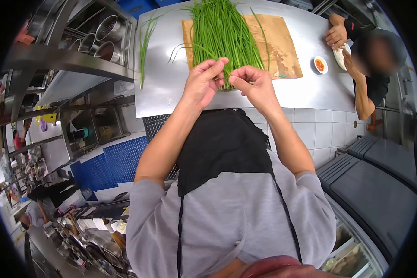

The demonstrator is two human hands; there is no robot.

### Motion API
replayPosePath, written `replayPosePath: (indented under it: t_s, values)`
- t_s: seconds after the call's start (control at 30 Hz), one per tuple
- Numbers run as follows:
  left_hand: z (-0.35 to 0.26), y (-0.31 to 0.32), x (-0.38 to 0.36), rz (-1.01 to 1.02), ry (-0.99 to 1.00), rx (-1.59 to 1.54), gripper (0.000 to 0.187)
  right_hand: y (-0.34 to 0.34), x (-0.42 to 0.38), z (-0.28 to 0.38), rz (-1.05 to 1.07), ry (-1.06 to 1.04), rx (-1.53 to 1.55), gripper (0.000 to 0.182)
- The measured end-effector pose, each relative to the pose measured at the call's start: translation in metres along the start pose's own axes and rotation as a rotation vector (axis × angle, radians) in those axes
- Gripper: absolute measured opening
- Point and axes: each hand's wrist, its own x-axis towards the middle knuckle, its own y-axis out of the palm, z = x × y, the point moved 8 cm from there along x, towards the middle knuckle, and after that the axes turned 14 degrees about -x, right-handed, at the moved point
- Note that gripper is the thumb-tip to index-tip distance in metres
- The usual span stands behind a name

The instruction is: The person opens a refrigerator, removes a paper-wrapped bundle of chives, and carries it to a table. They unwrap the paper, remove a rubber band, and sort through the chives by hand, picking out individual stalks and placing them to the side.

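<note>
grey shirt (217,208), hands (205,78) (255,85) half-curled near greens (222,34)

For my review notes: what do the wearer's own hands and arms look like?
The left hand and right hand are bare, with no gloves visible. Both forearms are uncovered below loose, short grey fabric sleeves, which show no markings.

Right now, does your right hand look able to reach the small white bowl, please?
Probably yes: the right hand looks to have a free way over the flat brown sheet and bare metal table to the small white bowl, with nothing tall between them.
</note>
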Motion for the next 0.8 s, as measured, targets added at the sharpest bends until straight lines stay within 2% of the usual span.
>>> replayPosePath:
  t_s: [0.07,0.27,0.37,0.47,0.67,0.8]
  values:
    - [-0.004,0.006,-0.002,0.039,0.002,-0.039,0.012,-0.001,-0.001,0.006,-0.005,-0.033,0.016,0.016]
    - [-0.003,0.008,0.000,0.145,-0.003,-0.020,0.009,0.006,0.004,0.010,0.079,0.088,0.246,0.019]
    - [-0.002,0.005,-0.001,0.121,-0.012,-0.009,0.008,0.007,0.006,0.009,0.054,0.062,0.255,0.017]
    - [-0.002,0.000,0.002,0.114,-0.021,-0.003,0.007,0.003,0.007,-0.001,-0.064,0.141,0.364,0.014]
    - [-0.008,-0.008,0.005,0.110,0.015,-0.055,0.007,0.008,0.012,-0.012,0.029,0.184,0.531,0.015]
    - [-0.009,-0.003,0.003,0.136,0.008,-0.050,0.007,0.010,0.013,0.002,0.041,0.119,0.297,0.015]
